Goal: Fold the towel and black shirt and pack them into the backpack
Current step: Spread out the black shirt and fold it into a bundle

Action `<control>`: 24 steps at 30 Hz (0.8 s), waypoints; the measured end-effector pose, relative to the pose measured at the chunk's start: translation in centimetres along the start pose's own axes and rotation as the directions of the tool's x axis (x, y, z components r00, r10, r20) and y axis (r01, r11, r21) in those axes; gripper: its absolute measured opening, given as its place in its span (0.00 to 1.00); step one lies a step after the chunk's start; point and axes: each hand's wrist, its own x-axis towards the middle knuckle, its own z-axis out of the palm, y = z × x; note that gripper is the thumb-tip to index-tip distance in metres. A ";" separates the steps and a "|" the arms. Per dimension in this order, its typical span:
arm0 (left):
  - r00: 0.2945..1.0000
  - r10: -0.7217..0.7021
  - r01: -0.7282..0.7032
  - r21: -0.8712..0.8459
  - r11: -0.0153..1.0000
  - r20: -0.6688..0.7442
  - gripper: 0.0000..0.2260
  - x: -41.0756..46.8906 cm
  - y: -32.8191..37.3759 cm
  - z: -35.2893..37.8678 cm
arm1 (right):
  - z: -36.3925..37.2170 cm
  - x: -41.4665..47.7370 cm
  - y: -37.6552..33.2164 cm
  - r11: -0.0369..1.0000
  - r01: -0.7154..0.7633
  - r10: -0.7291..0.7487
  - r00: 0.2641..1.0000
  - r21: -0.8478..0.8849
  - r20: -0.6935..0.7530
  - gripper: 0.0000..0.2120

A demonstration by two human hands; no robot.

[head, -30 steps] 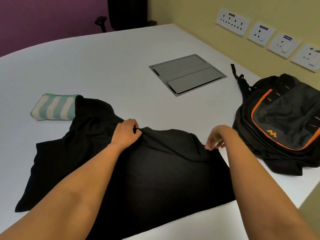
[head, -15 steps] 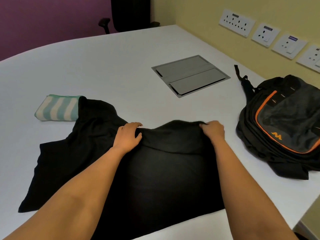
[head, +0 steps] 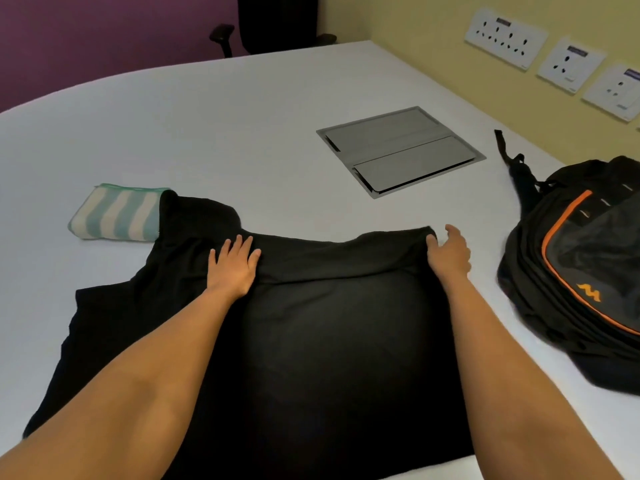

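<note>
White table [head: 242,126] fills the view, yellow wall with socket plates [head: 505,38] at 1–2 o'clock, a grey cable hatch [head: 398,150] set into the top at 1 o'clock. Black shirt [head: 329,341] lies spread at centre to 6 o'clock, its far edge turned over in a band between the two hands. Left hand [head: 233,266] lies flat on the fabric with fingers spread, pressing and gripping nothing. Right hand [head: 450,252] sits at the right end of the fold, thumb against the cloth edge, other fingers loose and apart – not clamped on anything (as far as the angle shows).

Striped towel [head: 117,216] at 10 o'clock looks already folded; one shirt sleeve [head: 194,216] lies touching its right end. Black and orange backpack [head: 571,271] lies at 3 o'clock, just beside the shirt, and looks shut.

Handling, as a judgement: shirt is light, limp, thin – it will sag and drag, no stiffness to hold a crease. Best pinched at corners or along the folded edge with both hands, then smoothed flat. Lifting that sleeve may tug the towel.
</note>
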 end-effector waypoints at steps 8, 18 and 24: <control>0.997 -0.067 0.066 0.040 0.997 0.024 0.27 3.5 -0.8 0.2 | 6.5 -4.5 3.0 0.885 0.319 -0.330 0.944 -0.339 0.025 0.25; 0.997 -0.073 0.075 0.067 0.995 -0.024 0.28 6.3 -0.6 0.0 | 7.3 0.0 3.3 0.750 0.296 -0.164 0.950 -0.591 0.266 0.26; 0.985 0.064 -0.039 0.160 0.986 -0.158 0.25 -0.2 0.1 1.3 | 7.9 -3.8 2.8 0.736 0.376 -0.286 0.927 -0.563 0.244 0.25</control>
